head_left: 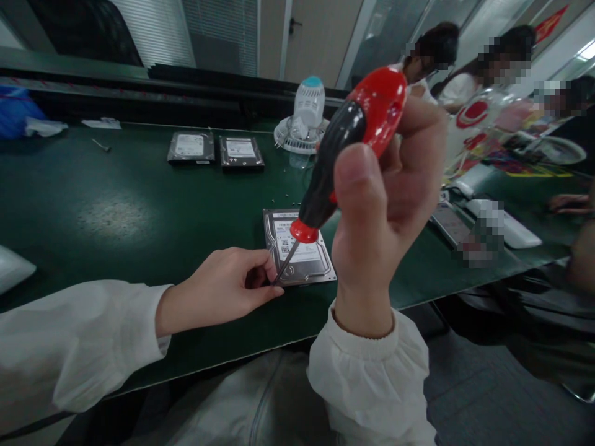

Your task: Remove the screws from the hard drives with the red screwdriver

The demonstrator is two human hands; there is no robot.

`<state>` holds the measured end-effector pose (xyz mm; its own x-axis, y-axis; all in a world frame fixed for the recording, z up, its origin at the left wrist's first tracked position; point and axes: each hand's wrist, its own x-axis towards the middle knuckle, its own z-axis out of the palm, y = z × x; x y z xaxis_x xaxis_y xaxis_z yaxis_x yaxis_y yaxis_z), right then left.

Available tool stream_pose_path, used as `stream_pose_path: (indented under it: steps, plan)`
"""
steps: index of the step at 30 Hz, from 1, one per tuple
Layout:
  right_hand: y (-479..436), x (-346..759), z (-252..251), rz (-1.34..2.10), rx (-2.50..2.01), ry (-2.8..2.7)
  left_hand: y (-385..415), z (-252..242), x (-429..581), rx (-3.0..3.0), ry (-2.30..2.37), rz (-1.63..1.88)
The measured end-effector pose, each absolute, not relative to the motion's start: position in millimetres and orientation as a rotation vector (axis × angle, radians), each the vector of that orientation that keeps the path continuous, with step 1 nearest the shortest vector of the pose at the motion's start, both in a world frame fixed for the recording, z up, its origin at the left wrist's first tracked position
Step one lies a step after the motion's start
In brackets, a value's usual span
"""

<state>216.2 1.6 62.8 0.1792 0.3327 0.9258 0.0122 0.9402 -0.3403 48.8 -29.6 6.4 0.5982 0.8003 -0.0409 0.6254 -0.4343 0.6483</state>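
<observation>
Right grip (390,192) on glossy screwdriver (328,170), metal drive (309,253)

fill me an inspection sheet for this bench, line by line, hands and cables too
Surface: dark green tabletop, glare at left.
Job's things: a hard drive lies label up; the screwdriver has its tip at the near left corner.
Clutter: two more drives side by side further back; tiny bits, too small to identify; white device with a blue top; blue bundle at far left.
Hands: right hand grips the screwdriver's handle; left hand has its fingertips by the tip, contact unclear.
Cables: none made out for certain.
Surroundings: door and blinds behind; other people at right.
</observation>
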Motion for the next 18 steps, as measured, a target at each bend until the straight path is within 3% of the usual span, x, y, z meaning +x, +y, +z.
stream_pose_path:
  steps: [10, 18]
  plan:
    - [-5.0, 214.4, 62.8, 0.443, -0.333, -1.351, -29.7, 5.7, 48.1, 2.198, 1.109, 0.371]
    - [-11.2, 209.0, 64.6, 0.387, -0.487, -1.328, -29.4, 7.3, 50.3, 2.183, 1.138, 0.357]
